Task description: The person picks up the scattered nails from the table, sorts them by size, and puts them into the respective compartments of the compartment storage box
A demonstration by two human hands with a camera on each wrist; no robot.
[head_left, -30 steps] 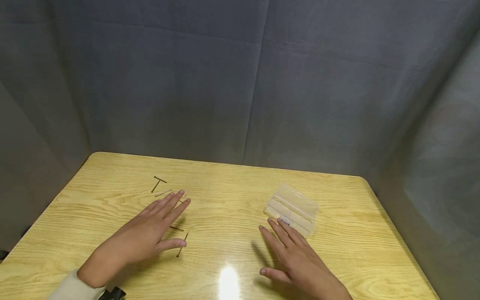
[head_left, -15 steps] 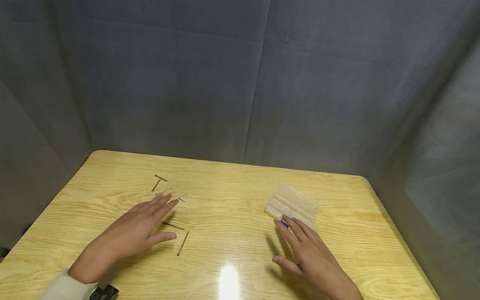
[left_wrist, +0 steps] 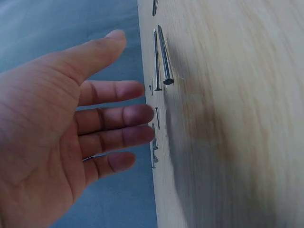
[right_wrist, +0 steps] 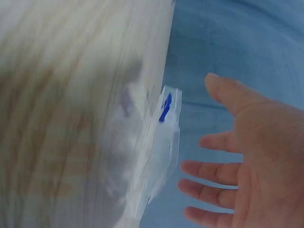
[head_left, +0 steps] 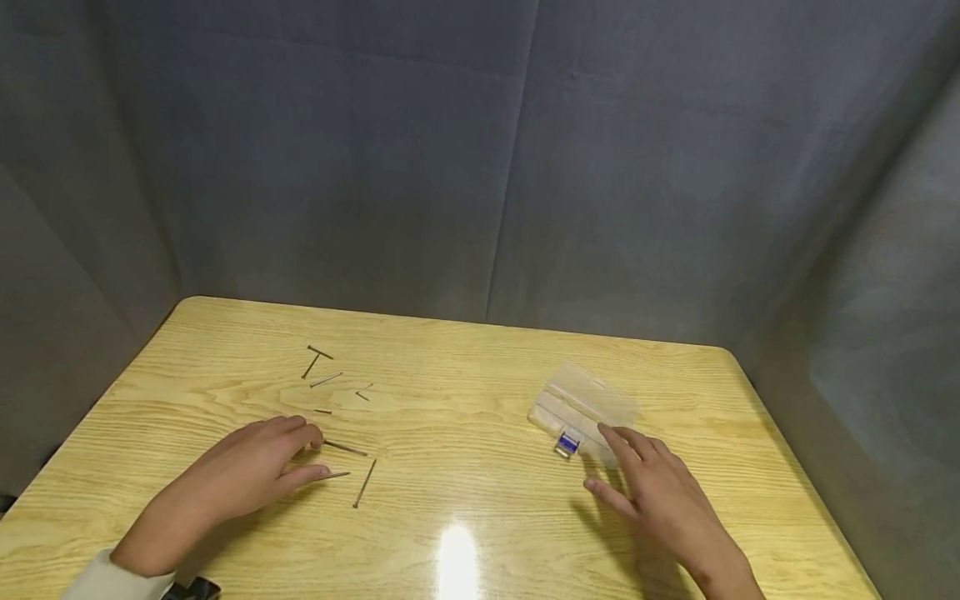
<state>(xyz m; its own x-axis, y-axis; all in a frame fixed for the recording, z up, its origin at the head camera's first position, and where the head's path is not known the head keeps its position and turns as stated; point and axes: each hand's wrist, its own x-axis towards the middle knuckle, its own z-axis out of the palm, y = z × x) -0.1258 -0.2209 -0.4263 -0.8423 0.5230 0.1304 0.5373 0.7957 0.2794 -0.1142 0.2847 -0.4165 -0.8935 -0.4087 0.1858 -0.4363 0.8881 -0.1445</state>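
Observation:
Several metal nails lie loose on the left of the table. My left hand is over the nearer ones, its fingers loosely bent and nothing between them. One nail lies by its fingertips, and another nail shows past the thumb. The left wrist view shows that hand apart from the nails. On the right, a clear plastic case lies with its lid open, a small blue-marked piece at its near edge. My right hand, fingers spread and relaxed, hovers beside the case, covering its near right corner.
Farther back on the left lie two nails that meet in a T shape and a few smaller nails. The wooden table ends at a grey curtain. Glare lies on its front middle.
My left hand has drawn back toward the left and its fingers have bent, uncovering more nails. My right hand has moved right, uncovering the blue-marked piece. The nails and case stay put.

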